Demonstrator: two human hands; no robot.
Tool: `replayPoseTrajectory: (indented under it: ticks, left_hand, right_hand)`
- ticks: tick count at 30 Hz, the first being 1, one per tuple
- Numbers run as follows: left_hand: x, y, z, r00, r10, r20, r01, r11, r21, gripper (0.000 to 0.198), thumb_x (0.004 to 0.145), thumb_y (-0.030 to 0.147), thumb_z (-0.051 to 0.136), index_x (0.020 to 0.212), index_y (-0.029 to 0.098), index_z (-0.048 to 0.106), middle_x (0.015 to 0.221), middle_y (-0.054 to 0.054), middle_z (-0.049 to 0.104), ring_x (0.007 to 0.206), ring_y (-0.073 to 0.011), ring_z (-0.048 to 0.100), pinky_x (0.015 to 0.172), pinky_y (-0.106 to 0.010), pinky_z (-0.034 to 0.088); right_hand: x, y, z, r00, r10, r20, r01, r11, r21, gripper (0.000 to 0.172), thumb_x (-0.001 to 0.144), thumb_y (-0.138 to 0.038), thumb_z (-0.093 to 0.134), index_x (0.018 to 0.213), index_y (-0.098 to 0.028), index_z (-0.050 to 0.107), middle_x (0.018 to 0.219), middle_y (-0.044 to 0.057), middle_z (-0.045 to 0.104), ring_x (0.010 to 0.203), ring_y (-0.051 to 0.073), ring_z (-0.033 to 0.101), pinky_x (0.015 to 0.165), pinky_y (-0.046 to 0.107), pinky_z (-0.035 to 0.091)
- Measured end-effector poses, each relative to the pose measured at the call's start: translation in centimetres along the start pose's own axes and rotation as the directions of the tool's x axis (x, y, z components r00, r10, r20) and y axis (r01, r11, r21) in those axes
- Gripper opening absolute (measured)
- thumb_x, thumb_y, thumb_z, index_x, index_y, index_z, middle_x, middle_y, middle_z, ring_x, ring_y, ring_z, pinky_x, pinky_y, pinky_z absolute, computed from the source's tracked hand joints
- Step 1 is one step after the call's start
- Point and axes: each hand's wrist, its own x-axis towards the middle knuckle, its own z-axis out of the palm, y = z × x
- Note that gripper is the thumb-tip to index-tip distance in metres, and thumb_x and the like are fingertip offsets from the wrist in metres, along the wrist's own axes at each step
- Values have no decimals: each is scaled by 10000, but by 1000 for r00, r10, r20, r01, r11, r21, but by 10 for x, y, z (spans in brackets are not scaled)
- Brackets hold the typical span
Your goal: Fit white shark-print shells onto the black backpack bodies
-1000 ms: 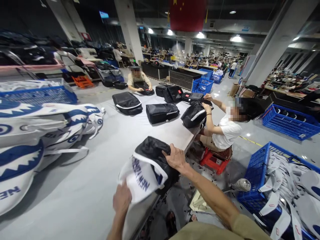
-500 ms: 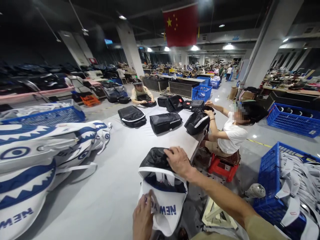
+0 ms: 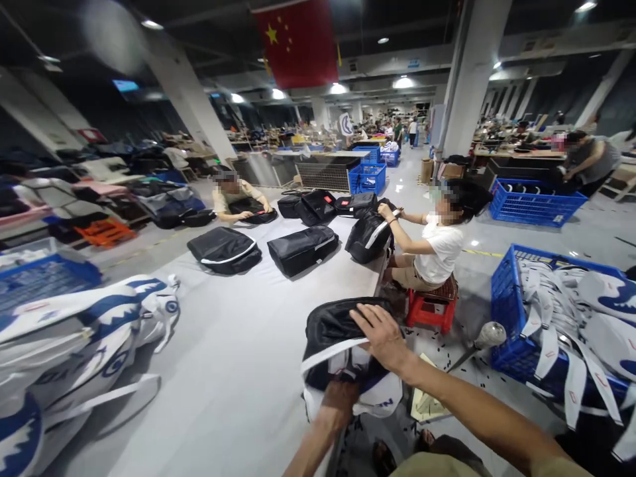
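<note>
Right hand [image 3: 380, 336] lies flat, fingers spread, on the black bag [image 3: 330, 331], which sits at the near right edge of the grey table [image 3: 238, 371]. Left hand [image 3: 346, 392] is tucked under the bag's white trim. Its fingers are hidden, so its grip cannot be told. White-and-blue bags [image 3: 74, 344] are piled on the table's left side. A blue crate [image 3: 501, 311] stands to the right of the table.

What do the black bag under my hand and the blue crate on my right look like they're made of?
Bag: soft synthetic fabric, likely nylon or polyester; it creases and has a faint sheen. Crate: rigid moulded plastic, judging by its latticed walls and even blue colour.
</note>
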Motion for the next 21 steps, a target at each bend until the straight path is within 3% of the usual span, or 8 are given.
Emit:
replayPoseTrajectory:
  ticks: [4, 8, 10, 12, 15, 17, 19, 21]
  left_hand:
    - [8, 57, 14, 990, 133, 37, -133, 991, 9, 468, 823, 18, 608, 1218, 141, 827, 1198, -249, 828, 1192, -401, 786, 1032, -532, 609]
    - [19, 105, 25, 968, 246, 50, -245, 969, -37, 413, 808, 100, 691, 1187, 186, 831, 1182, -231, 832, 1198, -427, 787, 1029, -548, 617]
    - [28, 128, 32, 933, 358, 43, -354, 932, -80, 395, 808, 219, 781, 1200, 228, 824, 1127, -207, 846, 1119, -438, 809, 957, -544, 633]
    - [38, 152, 34, 856, 517, -2, -514, 850, -116, 440, 807, 327, 853, 1242, 273, 811, 1072, -169, 859, 1013, -414, 830, 839, -495, 641]
    - [54, 186, 19, 647, 727, -229, -757, 647, -86, 465, 941, 413, 802, 1399, 355, 746, 1145, -98, 873, 946, -318, 835, 738, -411, 615]
    - [68, 206, -5, 513, 746, -425, -832, 554, -32, 454, 1047, 360, 674, 1500, 394, 682, 1197, -66, 872, 958, -269, 825, 774, -400, 617]
    - [88, 225, -35, 460, 662, -592, -831, 556, -23, 490, 1086, 320, 589, 1562, 421, 636, 1234, -68, 863, 1062, -269, 812, 907, -433, 636]
    - [117, 245, -63, 484, 551, -679, -784, 618, -57, 580, 1063, 411, 625, 1640, 396, 575, 1407, -125, 799, 1313, -336, 742, 1126, -550, 598]
  right_hand:
    - [-58, 50, -32, 999, 30, -28, -32, 997, -75, 461, 1117, -434, 630, 1528, -250, 730, 1512, 117, 750, 1383, 293, 698, 1221, 468, 575]
    - [-121, 77, -77, 990, 140, -32, -142, 987, -74, 426, 1161, -373, 487, 1467, -247, 756, 1338, 114, 830, 1165, 244, 790, 937, 357, 688]
    - [-154, 85, -101, 978, 200, -66, -204, 977, -59, 412, 1148, -342, 491, 1461, -276, 752, 1286, 97, 845, 1087, 244, 807, 898, 362, 698]
    - [-189, 93, -125, 951, 288, -111, -294, 955, -45, 414, 1120, -308, 528, 1475, -331, 739, 1264, 71, 851, 1069, 252, 818, 911, 379, 706]
    - [-239, 107, -157, 878, 449, -165, -460, 887, -36, 541, 1071, -242, 523, 1554, -430, 680, 1296, 55, 839, 1098, 267, 833, 915, 408, 712]
    - [-265, 120, -175, 826, 517, -223, -540, 840, -53, 680, 1043, -216, 504, 1654, -508, 563, 1317, 51, 830, 1103, 280, 837, 906, 438, 713]
    - [-283, 135, -190, 792, 526, -310, -579, 809, -106, 792, 1021, -217, 511, 1721, -577, 424, 1286, 42, 837, 1062, 294, 843, 856, 462, 717]
    - [-293, 153, -201, 800, 497, -337, -572, 801, -178, 853, 999, -243, 548, 1742, -609, 342, 1235, 34, 852, 1012, 301, 850, 761, 450, 719]
